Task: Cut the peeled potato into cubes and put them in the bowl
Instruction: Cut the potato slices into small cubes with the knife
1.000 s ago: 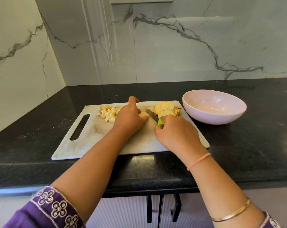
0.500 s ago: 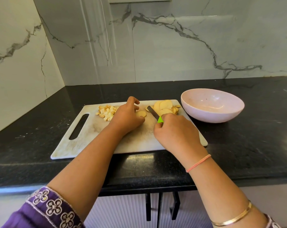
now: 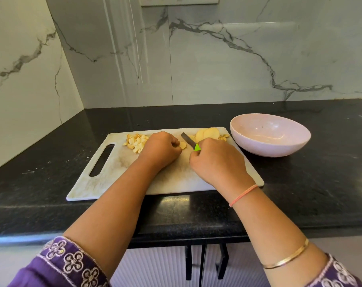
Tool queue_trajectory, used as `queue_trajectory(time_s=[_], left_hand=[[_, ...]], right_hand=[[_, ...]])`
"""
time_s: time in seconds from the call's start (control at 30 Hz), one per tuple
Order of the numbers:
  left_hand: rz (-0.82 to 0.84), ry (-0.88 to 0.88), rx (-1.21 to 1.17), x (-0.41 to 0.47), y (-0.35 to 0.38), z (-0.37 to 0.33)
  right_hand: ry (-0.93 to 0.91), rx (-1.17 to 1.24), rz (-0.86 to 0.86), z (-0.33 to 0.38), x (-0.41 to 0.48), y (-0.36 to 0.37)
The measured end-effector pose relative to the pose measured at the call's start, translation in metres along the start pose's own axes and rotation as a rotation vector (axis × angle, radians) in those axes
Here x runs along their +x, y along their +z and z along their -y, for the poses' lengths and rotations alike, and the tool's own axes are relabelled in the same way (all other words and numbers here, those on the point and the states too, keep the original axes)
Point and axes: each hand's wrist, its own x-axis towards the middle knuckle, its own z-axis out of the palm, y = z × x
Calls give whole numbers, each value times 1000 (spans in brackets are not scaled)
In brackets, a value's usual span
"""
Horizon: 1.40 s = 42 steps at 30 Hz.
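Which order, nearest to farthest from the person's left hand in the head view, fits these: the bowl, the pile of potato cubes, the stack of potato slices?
1. Pile of potato cubes: just left of the left hand.
2. Stack of potato slices: right, beyond the knife.
3. Bowl: farthest right, off the board.

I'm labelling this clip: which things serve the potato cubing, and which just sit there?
In use: white plastic cutting board; green-handled small knife; pale round potato slices; heap of small potato cubes; pale pink round bowl.
Just there: black speckled stone counter; black cabinet handles.
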Motion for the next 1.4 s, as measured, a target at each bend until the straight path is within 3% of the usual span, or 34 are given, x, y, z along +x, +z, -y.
queue_trajectory(time_s=[0.37,0.6,0.93,1.4], left_hand=[[13,-35,50,4,5,-1],[0,-13,9,-2,3,2],[-41,-48,-230,-7,5,6],[-52,-75,-157,0,3,5]], right_hand=[[-111,-177,53,16,-9,-17],[-112,-193,72,11,-39,-30],[-38,-97,68,14,-6,-14],[-148,-181,49,17,-18,-17]])
